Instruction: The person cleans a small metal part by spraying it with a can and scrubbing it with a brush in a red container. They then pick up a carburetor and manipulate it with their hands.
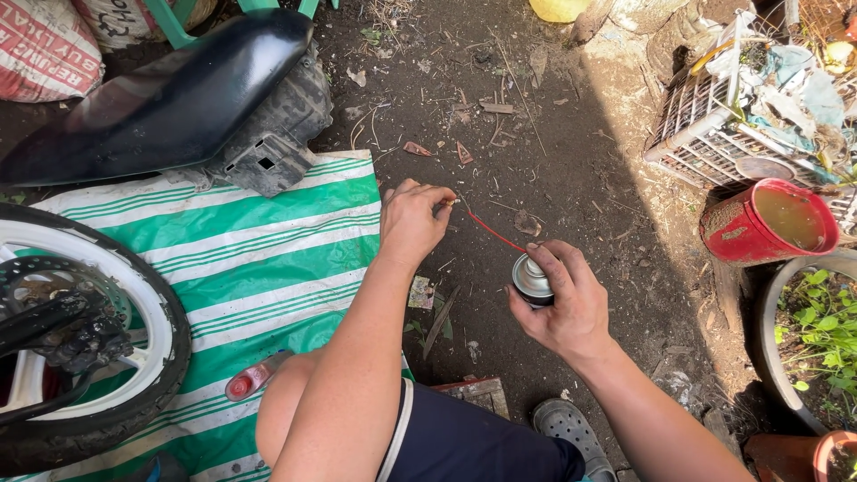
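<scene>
Both bare forearms reach forward from the bottom edge of the view. The left hand (412, 219) is held palm down, thumb and forefinger pinched together at its far tip. The right hand (562, 303), nearer the body, is curled in a grip, forefinger raised on top.

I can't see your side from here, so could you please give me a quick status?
Right hand grips small silver spray can. Left hand pinches thin red straw at its tip. Nothing in the way.
</scene>
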